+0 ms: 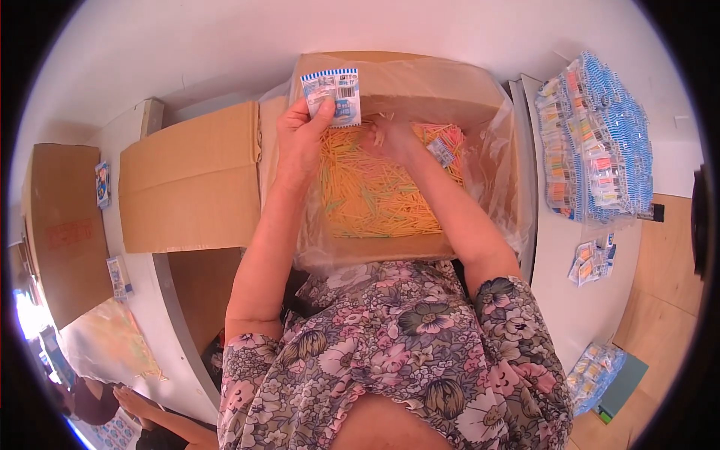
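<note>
My left hand (301,142) pinches a small white-and-blue packet (346,109) with a striped top edge, upright above the left side of an open cardboard box (420,69). Thin plastic film (491,180) lines the box. Inside lies a heap of short thin sticks (375,199), mostly yellow and orange with some pink and green. My right hand (391,139) reaches down into the far part of the heap. Its fingers are blurred, with a few pale sticks showing about them. A second small packet (440,151) lies on the sticks, right of my right wrist.
Clear bags of striped packets (596,142) are on the right surface, near loose packets (591,262). Another bag (595,373) is lower right. A cardboard flap (191,180) extends left; beyond stands a brown box (67,225). Another person's hand (133,403) shows lower left.
</note>
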`<state>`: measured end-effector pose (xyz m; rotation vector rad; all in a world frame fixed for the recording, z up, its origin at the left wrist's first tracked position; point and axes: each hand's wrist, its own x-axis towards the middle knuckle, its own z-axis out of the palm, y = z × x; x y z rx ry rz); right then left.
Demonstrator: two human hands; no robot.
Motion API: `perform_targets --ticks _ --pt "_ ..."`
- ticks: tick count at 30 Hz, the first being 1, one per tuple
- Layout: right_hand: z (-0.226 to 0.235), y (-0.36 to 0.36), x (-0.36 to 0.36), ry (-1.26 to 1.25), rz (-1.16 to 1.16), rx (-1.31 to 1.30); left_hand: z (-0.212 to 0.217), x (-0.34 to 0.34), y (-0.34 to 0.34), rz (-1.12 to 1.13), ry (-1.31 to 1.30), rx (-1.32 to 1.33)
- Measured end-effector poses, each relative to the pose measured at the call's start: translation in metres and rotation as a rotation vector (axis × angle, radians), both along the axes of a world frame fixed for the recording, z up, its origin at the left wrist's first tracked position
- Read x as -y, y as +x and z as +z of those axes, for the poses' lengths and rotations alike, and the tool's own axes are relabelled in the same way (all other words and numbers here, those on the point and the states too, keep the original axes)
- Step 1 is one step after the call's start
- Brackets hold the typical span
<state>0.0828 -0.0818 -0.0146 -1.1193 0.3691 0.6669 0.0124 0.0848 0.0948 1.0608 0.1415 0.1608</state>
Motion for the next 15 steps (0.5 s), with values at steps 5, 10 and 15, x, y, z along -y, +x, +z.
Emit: perform_targets --ticks 5,10,15 --pt "0.039 -0.018 0.012 -0.086 0.159 -0.001 -0.007 -0.006 -0.003 -0.046 0.042 -0.016" --pt "0.077 -0.035 0.039 0.137 0.282 0.072 -0.011 -0.004 -0.003 -0.135 0.076 -0.012" --pt "0.124 -0.057 0.051 0.310 0.076 0.039 -0.006 0.005 -0.007 -0.312 0.225 -0.060"
